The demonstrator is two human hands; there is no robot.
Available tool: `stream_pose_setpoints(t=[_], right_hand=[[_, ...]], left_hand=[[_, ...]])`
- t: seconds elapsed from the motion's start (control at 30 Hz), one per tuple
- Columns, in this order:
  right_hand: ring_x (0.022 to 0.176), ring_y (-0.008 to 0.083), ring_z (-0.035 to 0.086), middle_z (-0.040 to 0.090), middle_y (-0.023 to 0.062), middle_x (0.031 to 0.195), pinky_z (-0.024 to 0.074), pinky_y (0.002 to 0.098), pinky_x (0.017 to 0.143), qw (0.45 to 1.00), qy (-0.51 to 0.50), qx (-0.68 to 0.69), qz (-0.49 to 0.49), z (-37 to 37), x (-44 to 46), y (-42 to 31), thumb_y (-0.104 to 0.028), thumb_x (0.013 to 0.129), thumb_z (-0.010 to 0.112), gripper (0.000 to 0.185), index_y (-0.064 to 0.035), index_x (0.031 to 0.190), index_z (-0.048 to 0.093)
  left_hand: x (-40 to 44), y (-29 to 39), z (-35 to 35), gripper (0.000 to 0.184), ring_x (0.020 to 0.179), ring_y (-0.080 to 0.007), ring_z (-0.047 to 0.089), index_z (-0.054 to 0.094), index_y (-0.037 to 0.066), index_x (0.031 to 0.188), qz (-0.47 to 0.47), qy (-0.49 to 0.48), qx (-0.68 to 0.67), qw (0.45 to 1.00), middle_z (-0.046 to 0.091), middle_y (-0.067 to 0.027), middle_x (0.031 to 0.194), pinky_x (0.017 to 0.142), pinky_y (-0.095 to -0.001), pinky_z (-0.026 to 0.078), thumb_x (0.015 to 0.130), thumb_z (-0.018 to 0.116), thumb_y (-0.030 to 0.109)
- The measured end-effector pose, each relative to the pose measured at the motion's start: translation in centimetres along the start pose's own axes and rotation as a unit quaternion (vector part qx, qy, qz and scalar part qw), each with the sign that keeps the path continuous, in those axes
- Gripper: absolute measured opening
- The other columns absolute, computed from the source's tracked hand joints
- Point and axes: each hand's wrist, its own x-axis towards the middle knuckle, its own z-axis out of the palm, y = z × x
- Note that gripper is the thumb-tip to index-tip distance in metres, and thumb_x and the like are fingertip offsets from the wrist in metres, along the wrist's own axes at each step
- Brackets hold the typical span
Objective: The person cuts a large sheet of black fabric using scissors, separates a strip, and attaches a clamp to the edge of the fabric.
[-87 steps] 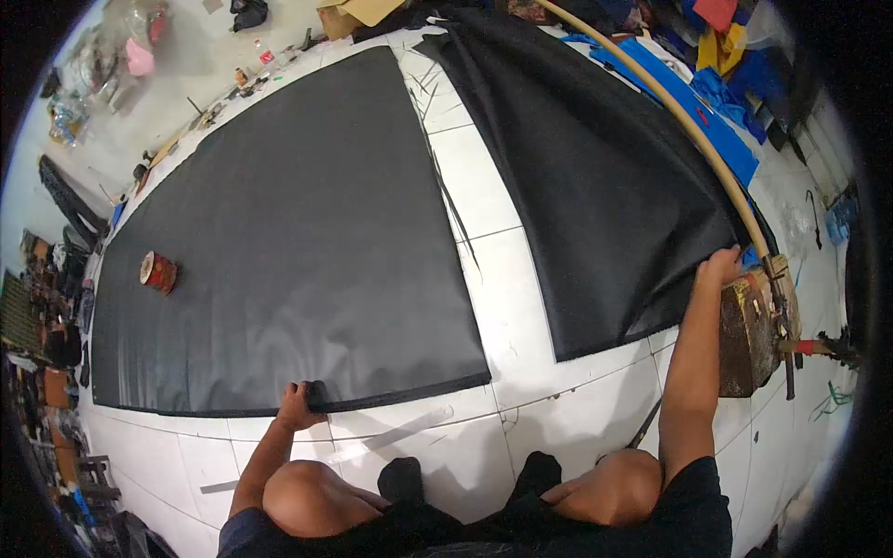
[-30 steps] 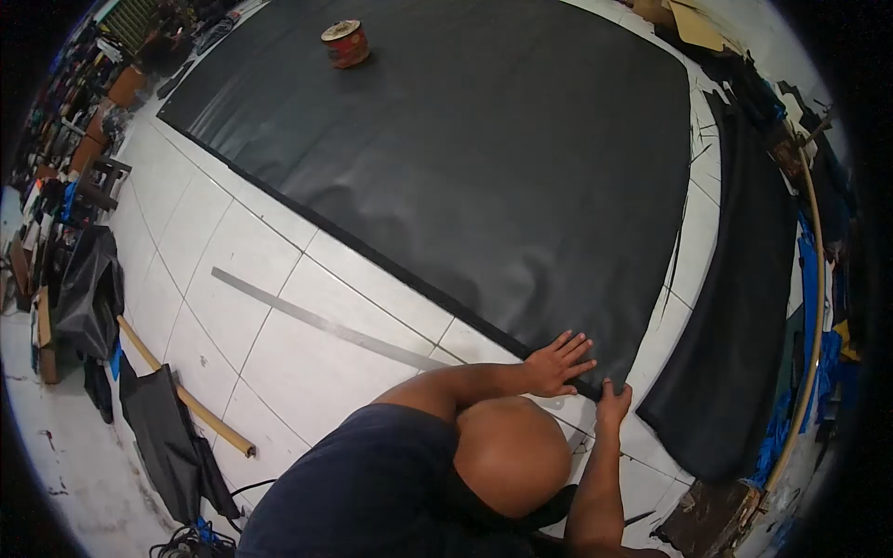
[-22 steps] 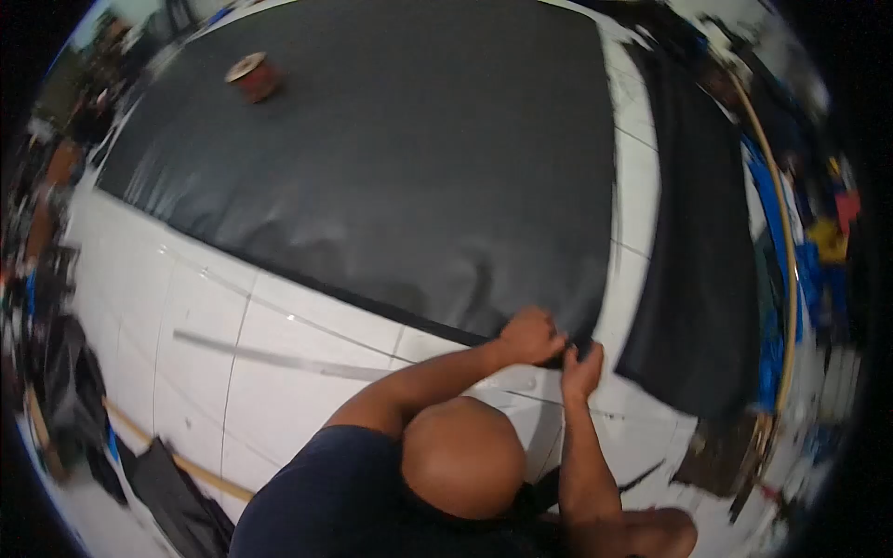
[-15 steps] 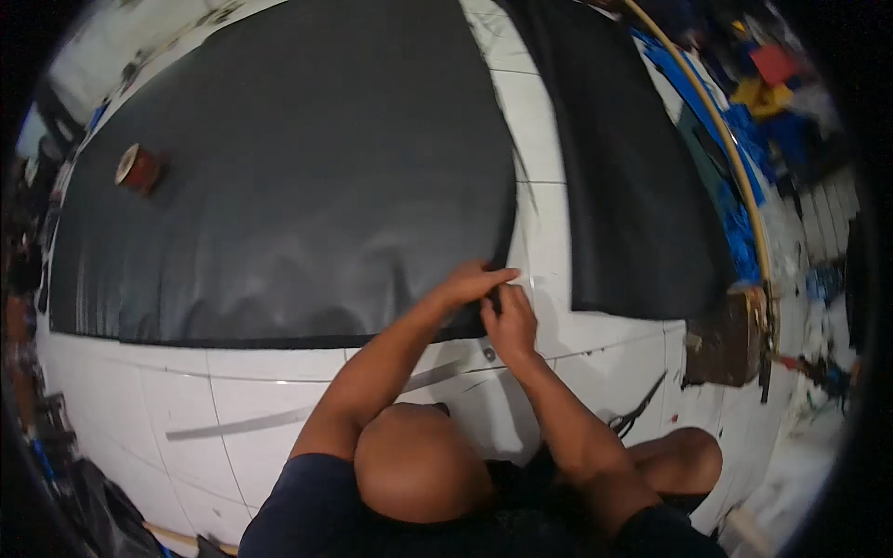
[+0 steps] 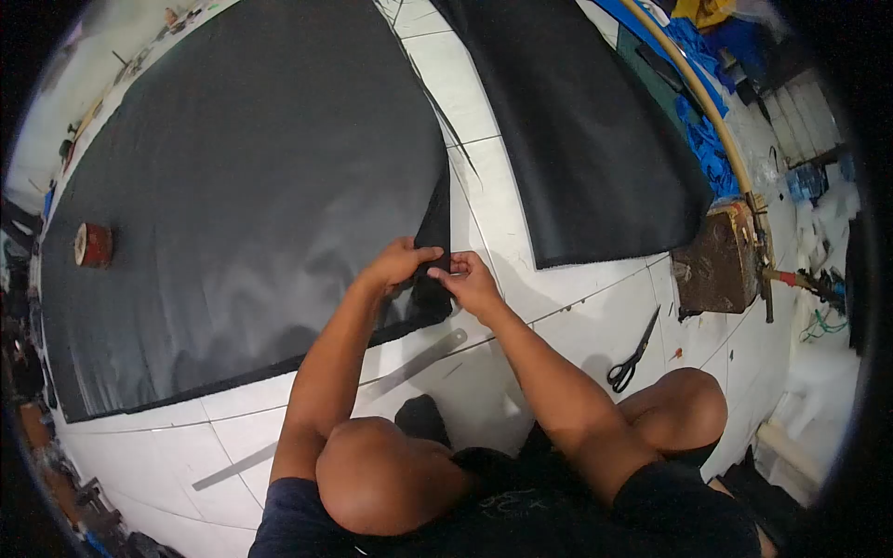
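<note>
A large black leather-like sheet (image 5: 251, 177) lies spread over the floor in front of me. Along its right edge, near the front corner, a strip is folded over and shows its dull underside. My left hand (image 5: 405, 264) is closed on this fold, with the thumb pressing on top. From the right, my right hand (image 5: 473, 286) pinches the same fold at the edge, its fingertips close to the left thumb. Just below the corner a metal ruler (image 5: 423, 361) lies on the tiles, partly hidden under my left arm.
A second black sheet (image 5: 577, 149) lies to the right across a strip of white tiles. Black scissors (image 5: 637, 358) rest by my right knee. A red spool-like roll (image 5: 93, 245) stands on the large sheet's left. A brown block (image 5: 716, 265) and a curved pole (image 5: 712, 107) are at right.
The view has turned, so the sheets sit further left. The large sheet's right edge is now folded over more, showing its underside, and both hands grip that fold.
</note>
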Motion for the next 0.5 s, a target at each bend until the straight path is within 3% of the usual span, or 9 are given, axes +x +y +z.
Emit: stream_pose_setpoints(t=[0.03,0.2,0.3,0.37,0.4,0.47,0.5], right_hand=[[0.085,0.0183,0.064,0.064,0.0130,0.096,0.0523,0.0290,0.073,0.996,-0.077,0.032,0.016,0.0,0.2,0.4,-0.031,0.075,0.085,0.058,0.0037,0.109,0.053],[0.080,0.0164,0.066,0.067,0.0105,0.090,0.0527,0.0276,0.071,0.994,-0.035,0.106,0.009,0.7,-0.5,1.6,-0.026,0.075,0.085,0.049,0.0053,0.103,0.059],[0.068,0.0147,0.062,0.067,0.0079,0.076,0.0501,0.0284,0.065,0.991,-0.028,0.132,-0.006,0.2,0.0,1.1,-0.029,0.077,0.082,0.040,0.0041,0.089,0.064],[0.060,0.0142,0.056,0.063,0.0071,0.066,0.0458,0.0311,0.059,0.996,-0.030,-0.077,0.018,-1.0,-0.5,-0.8,-0.035,0.083,0.076,0.039,0.0020,0.080,0.065],[0.060,0.0142,0.056,0.063,0.0071,0.066,0.0458,0.0311,0.059,0.997,-0.029,-0.076,0.017,-1.2,-0.5,-0.6,-0.035,0.083,0.076,0.039,0.0020,0.080,0.065],[0.060,0.0080,0.040,0.049,-0.0029,0.062,0.0353,0.0290,0.052,0.994,-0.033,-0.101,-0.016,-1.5,-0.1,0.0,-0.034,0.092,0.066,0.042,0.0030,0.074,0.060],[0.060,0.0080,0.040,0.049,-0.0029,0.062,0.0353,0.0290,0.052,0.994,-0.033,-0.101,-0.018,-1.5,0.0,0.5,-0.034,0.092,0.066,0.042,0.0030,0.074,0.060]], left_hand=[[-0.4,0.6,-0.1,0.034,0.070,-0.0170,0.062,0.067,0.001,0.097,-0.025,0.003,0.019,1.000,0.067,-0.0070,0.084,0.062,-0.0325,0.050,0.084,0.071,0.032],[1.0,-1.1,-1.0,0.030,0.067,-0.0135,0.060,0.066,0.000,0.096,-0.071,-0.001,0.019,0.997,0.067,-0.0047,0.081,0.059,-0.0293,0.048,0.086,0.070,0.028],[0.8,-0.7,-0.7,0.031,0.064,-0.0134,0.060,0.066,0.000,0.096,-0.027,-0.012,-0.001,1.000,0.067,-0.0050,0.080,0.057,-0.0286,0.048,0.086,0.070,0.029],[-0.1,0.2,-0.3,0.030,0.065,-0.0138,0.061,0.067,-0.001,0.095,-0.016,0.015,0.004,1.000,0.068,-0.0056,0.080,0.058,-0.0284,0.048,0.087,0.068,0.029],[0.1,-0.1,-0.5,0.030,0.065,-0.0138,0.061,0.067,-0.001,0.095,-0.016,0.015,0.005,1.000,0.068,-0.0056,0.080,0.058,-0.0284,0.048,0.087,0.068,0.029],[0.3,0.3,-0.7,0.028,0.068,-0.0147,0.063,0.068,-0.001,0.094,-0.018,0.011,0.063,0.998,0.069,-0.0068,0.081,0.063,-0.0287,0.051,0.088,0.068,0.026],[-0.1,0.8,-0.4,0.028,0.068,-0.0147,0.063,0.068,-0.001,0.094,-0.016,0.012,0.063,0.998,0.069,-0.0068,0.081,0.063,-0.0287,0.051,0.088,0.068,0.026]])
